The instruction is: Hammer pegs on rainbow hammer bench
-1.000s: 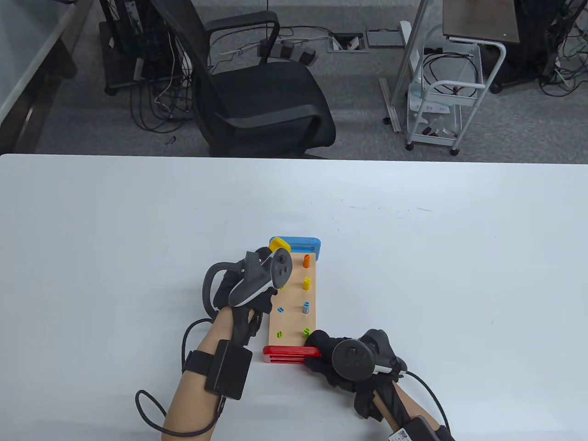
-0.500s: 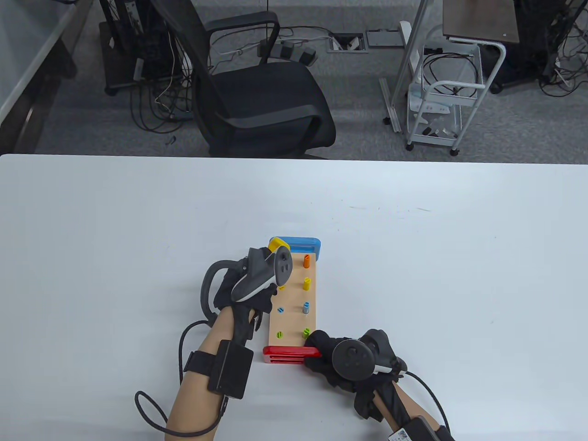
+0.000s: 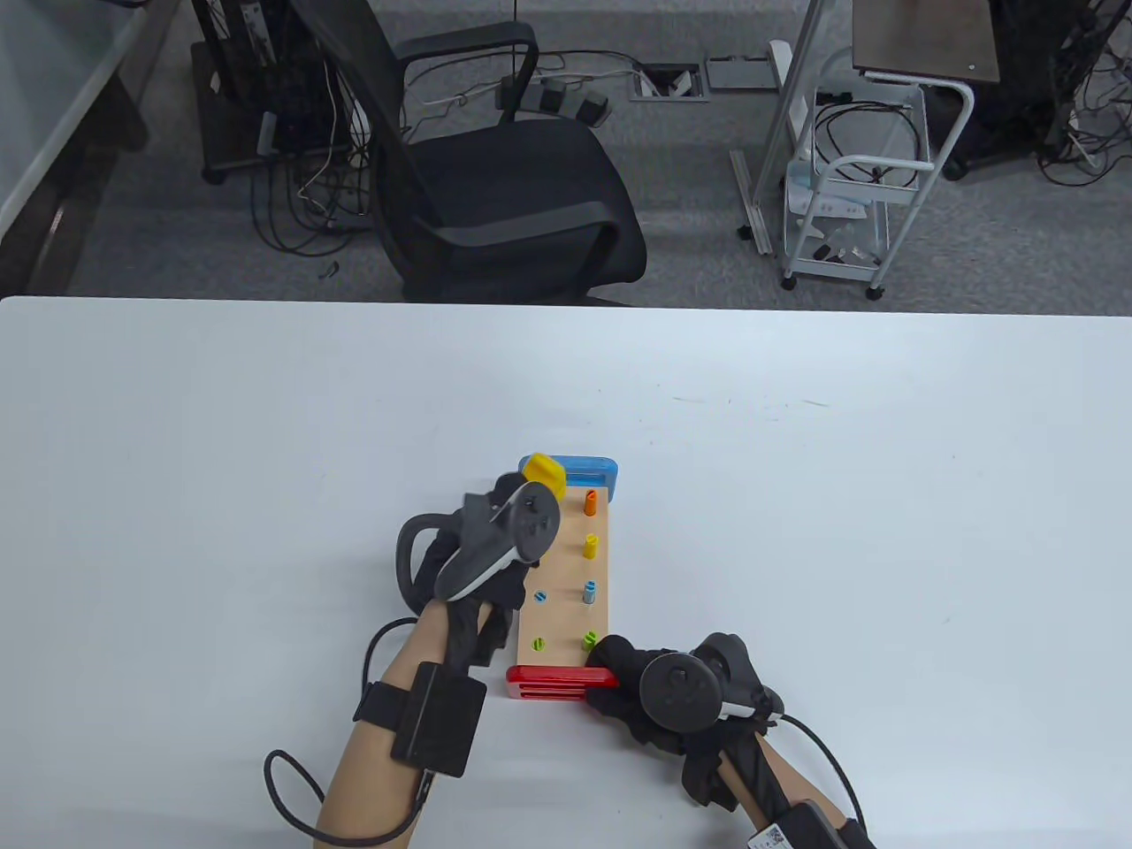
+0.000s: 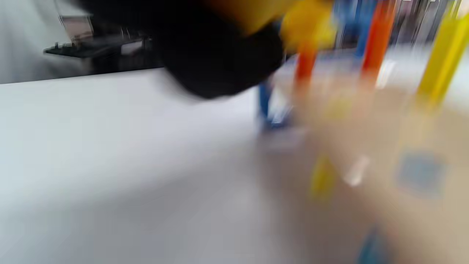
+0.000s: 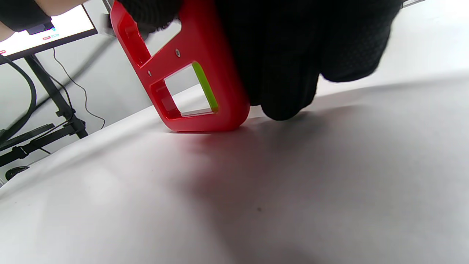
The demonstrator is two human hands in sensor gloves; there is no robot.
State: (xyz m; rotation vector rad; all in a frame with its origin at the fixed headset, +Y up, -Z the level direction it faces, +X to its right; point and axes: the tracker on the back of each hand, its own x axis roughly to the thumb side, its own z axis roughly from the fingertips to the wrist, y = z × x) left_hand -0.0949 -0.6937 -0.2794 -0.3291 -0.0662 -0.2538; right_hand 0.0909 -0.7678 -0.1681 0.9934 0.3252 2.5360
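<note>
- My left hand (image 3: 482, 566) grips the hammer, its yellow head (image 3: 545, 470) raised over the bench's (image 3: 566, 584) far-left pegs.
- My right hand (image 3: 650, 685) clamps the red end (image 3: 553, 679) nearest me.

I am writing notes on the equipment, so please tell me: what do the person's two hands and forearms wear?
Both the left hand and the right hand wear black fabric gloves, each with a dark grey tracker with round buttons strapped on the back. The left tracker has a white underside and a ring-shaped loop. A black box on a black strap sits on the left forearm, with a black cable looping from it. The forearms have no sleeves.
</note>
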